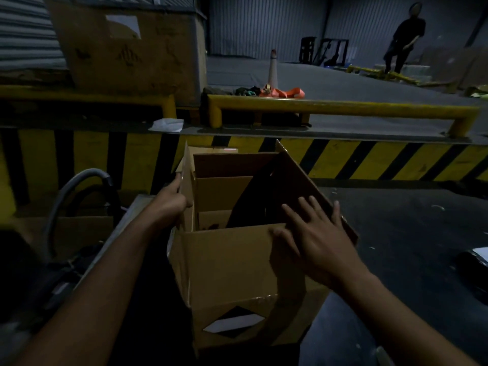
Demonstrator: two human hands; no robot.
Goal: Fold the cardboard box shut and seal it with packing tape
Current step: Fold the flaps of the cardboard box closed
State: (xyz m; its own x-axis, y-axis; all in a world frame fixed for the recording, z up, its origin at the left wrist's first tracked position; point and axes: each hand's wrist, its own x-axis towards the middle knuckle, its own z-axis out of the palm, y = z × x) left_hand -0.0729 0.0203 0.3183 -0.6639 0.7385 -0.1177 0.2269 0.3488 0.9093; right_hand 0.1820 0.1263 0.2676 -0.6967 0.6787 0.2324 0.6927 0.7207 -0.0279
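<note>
Flaps going down on the open box

The cardboard box (232,265) stands open between both hands; right hand (314,241), fingers spread, presses its flap (298,180) inward, while left hand (171,199) grips the opposite flap (no tape visible).

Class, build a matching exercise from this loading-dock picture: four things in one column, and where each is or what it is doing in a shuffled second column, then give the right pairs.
Things:
1. left hand
2. right hand
3. traffic cone
4. white label

Places or states:
A. stands on the raised dock beyond the yellow rail
B. on the box's near outer wall
C. grips the box's left flap
D. spread flat on the box's right flap

Pairs: 1-C, 2-D, 3-A, 4-B
</note>
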